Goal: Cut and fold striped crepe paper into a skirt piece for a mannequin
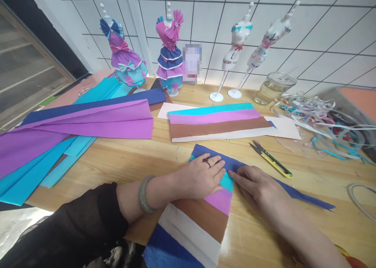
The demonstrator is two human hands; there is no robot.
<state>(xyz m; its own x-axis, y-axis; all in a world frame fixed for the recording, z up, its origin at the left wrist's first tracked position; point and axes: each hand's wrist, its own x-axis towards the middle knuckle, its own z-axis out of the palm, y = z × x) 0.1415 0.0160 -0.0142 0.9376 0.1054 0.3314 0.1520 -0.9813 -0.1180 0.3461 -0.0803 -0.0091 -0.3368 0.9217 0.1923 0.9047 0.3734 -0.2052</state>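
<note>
Here, left hand (pixel 201 177) palm-down

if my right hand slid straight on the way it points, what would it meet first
Most likely the fingers of the left hand, just ahead of the right hand over the striped sheet; the exact gap is hard to judge.

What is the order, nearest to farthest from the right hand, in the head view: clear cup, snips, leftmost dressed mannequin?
1. Snips: just beyond the right hand, slightly rightward.
2. Clear cup: farther back, on the right side.
3. Leftmost dressed mannequin: at the back, left side.
</note>
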